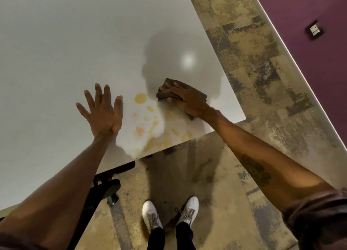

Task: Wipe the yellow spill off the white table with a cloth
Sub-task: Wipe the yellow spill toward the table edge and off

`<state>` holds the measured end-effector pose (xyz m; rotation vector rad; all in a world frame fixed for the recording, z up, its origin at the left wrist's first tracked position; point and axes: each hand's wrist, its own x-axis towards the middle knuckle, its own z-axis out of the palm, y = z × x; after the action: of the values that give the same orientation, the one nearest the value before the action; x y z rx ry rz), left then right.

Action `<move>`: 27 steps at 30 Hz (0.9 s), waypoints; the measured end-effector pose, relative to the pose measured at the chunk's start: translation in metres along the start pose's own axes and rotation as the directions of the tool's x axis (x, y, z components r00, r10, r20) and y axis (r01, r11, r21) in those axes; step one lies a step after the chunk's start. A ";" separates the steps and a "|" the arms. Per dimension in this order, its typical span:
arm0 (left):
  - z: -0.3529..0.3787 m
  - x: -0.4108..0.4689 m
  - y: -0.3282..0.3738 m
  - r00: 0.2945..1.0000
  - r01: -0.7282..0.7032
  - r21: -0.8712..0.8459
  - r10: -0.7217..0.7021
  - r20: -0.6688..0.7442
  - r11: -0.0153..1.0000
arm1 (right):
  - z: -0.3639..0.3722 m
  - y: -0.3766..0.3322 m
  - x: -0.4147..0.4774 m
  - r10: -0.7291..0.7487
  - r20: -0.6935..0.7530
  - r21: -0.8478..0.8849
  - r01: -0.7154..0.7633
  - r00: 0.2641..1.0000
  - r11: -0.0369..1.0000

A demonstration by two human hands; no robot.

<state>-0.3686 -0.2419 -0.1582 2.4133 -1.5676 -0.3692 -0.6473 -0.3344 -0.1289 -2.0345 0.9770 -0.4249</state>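
My right hand presses the dark cloth flat beside the yellow spill; my left hand lies spread, empty, on the worktop. The spill reaches the near edge, so I judge a careless stroke could push it onto the floor or smear it wider.

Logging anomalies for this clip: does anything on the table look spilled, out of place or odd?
Yes. Yellow spill blots with faint orange marks spread over the white table near its front corner, reaching the edge. The dark brown folded cloth under the right hand sits beside them. Left hand lies flat.

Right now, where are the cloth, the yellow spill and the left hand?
cloth (195,92): head view, bare fold beside the knuckles.
yellow spill (140,98): head view, largest round drop.
left hand (104,114): head view, back of hand.
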 end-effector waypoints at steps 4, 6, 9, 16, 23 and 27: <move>-0.002 -0.002 -0.003 0.999 -0.034 0.003 0.034 0.014 0.999 | 0.013 -0.006 -0.033 -0.014 -0.008 -0.006 0.014 1.000 1.000; -0.001 -0.003 -0.009 0.997 -0.070 0.015 0.070 0.028 0.997 | 0.021 -0.012 -0.047 0.015 -0.012 0.068 -0.014 1.000 0.998; -0.001 -0.009 -0.022 0.989 -0.129 0.035 0.127 0.070 0.991 | 0.032 -0.018 -0.062 0.055 -0.049 0.125 -0.048 0.997 0.991; -0.006 -0.022 -0.028 0.983 -0.164 0.082 0.156 0.098 0.983 | 0.047 -0.027 -0.077 0.159 -0.188 0.126 -0.137 0.969 0.983; -0.003 -0.018 -0.027 0.987 -0.150 0.114 0.142 0.080 0.982 | 0.092 -0.061 -0.063 0.430 -0.576 0.279 -0.327 0.695 0.903; -0.005 -0.017 -0.025 0.988 -0.141 0.142 0.131 0.079 0.980 | 0.122 -0.075 -0.032 0.551 -0.753 0.349 -0.490 0.359 0.798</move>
<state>-0.3522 -0.2159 -0.1608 2.4051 -1.8390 -0.3239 -0.5589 -0.2181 -0.1417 -1.2369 2.0913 -1.1013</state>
